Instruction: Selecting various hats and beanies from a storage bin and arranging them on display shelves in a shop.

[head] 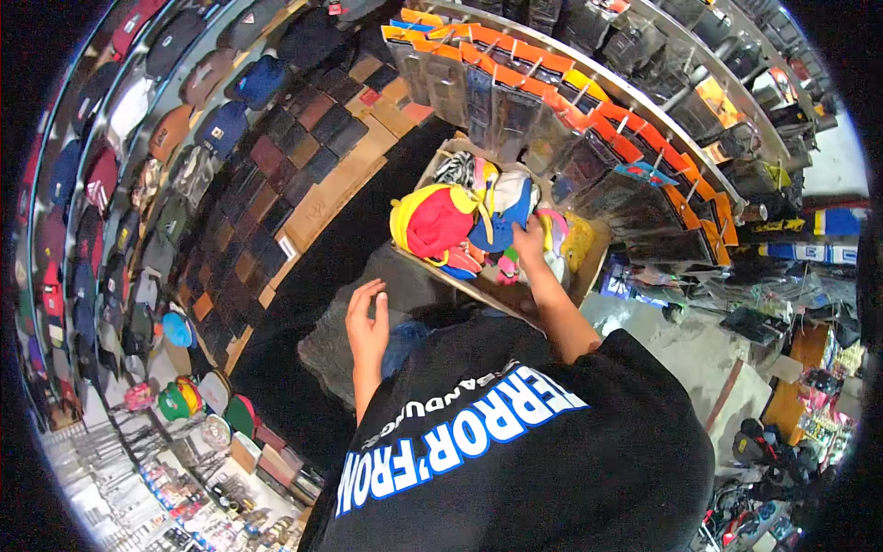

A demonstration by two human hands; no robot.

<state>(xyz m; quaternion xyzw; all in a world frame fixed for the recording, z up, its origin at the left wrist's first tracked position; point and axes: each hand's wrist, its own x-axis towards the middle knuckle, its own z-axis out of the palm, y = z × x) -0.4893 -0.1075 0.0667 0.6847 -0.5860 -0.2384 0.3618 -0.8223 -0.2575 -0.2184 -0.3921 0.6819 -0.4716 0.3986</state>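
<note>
A cardboard box (476, 284) holds several colourful caps before me. My right hand (530, 241) is over it, fingers closed on the edge of a blue and white cap (491, 233). Left of that lies a red and yellow cap (438, 221), with a zebra-striped item (455, 169) behind it. A fuzzy yellow item (578, 245) sits at the box's right end. Away from the box at its lower left, my left hand (369, 317) is raised with its fingers extended, holding nothing.
Orange-topped packets (514, 79) hang on hooks beyond the box. Shelves of caps (224, 127) curve along the left, beside rows of wallets (303, 131) on a cardboard-edged display. Small goods (207, 490) cover the lower left. Pale floor (638, 338) shows at right.
</note>
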